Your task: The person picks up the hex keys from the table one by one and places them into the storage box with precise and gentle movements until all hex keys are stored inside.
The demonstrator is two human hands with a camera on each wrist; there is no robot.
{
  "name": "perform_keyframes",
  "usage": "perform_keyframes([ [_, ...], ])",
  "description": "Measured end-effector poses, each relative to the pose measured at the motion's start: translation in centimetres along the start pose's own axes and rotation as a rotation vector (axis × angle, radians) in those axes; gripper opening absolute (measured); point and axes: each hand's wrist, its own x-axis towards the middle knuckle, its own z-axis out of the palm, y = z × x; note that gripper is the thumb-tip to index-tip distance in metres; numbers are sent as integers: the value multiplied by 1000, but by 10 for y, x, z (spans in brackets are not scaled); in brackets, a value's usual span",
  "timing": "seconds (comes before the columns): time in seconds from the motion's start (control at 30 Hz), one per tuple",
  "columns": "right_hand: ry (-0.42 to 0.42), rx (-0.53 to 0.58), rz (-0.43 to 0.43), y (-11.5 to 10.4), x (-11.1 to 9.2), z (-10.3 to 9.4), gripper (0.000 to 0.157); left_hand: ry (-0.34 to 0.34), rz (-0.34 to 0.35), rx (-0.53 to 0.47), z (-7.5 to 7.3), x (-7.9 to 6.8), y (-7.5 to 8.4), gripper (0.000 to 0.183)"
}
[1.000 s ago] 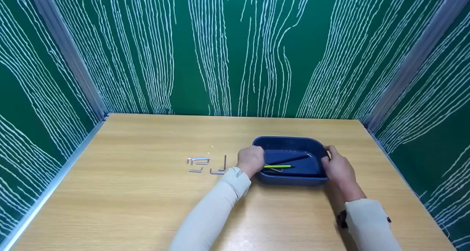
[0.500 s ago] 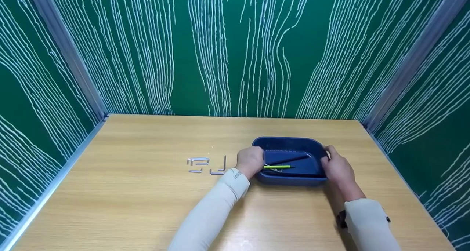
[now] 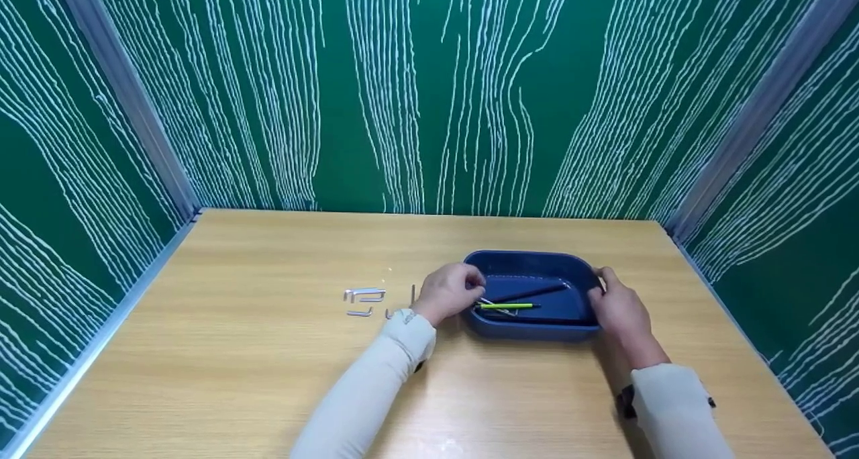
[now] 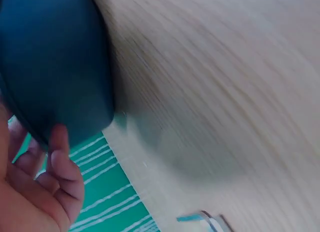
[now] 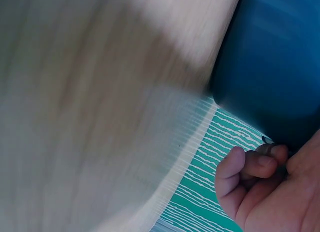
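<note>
A dark blue plastic box [image 3: 530,333] with rounded corners stands on the table. Inside lie a yellow-green pen [image 3: 510,306], a dark stick-like piece [image 3: 537,291] and thin metal pieces beneath the pen. My left hand [image 3: 451,290] is at the box's left end, fingers loosely bent, with nothing visible in them. The left wrist view has this hand [image 4: 45,184] with a fingertip against or very close to the outer wall. At the opposite end my right hand [image 3: 621,309] grips the rim, thumb on the inner side. Its bent fingers [image 5: 227,174] show below the box in the right wrist view.
Several silver hex keys [image 3: 368,291] lie on the wooden table [image 3: 235,351] left of the box. One more hex key [image 3: 413,292] is partly covered by the left forearm and hand. Green walls with white wavy lines [image 3: 376,96] enclose the table's back and sides.
My left hand has loosened at the box's left end and shifted slightly left, uncovering more of the pen and a metal piece. The right hand and the box have stayed put.
</note>
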Motion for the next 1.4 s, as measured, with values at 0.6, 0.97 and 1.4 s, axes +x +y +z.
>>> perform_keyframes([
  [0.6,22,-26,-31,2,2,-4,42,52,-16,2,-38,-7,-31,9],
  [0.97,-10,-4,-7,2,0,0,44,14,-99,-7,-57,-27,-77,8],
  [1.4,3,-19,-10,1,1,-1,42,109,-248,124,-73,-47,-123,8],
])
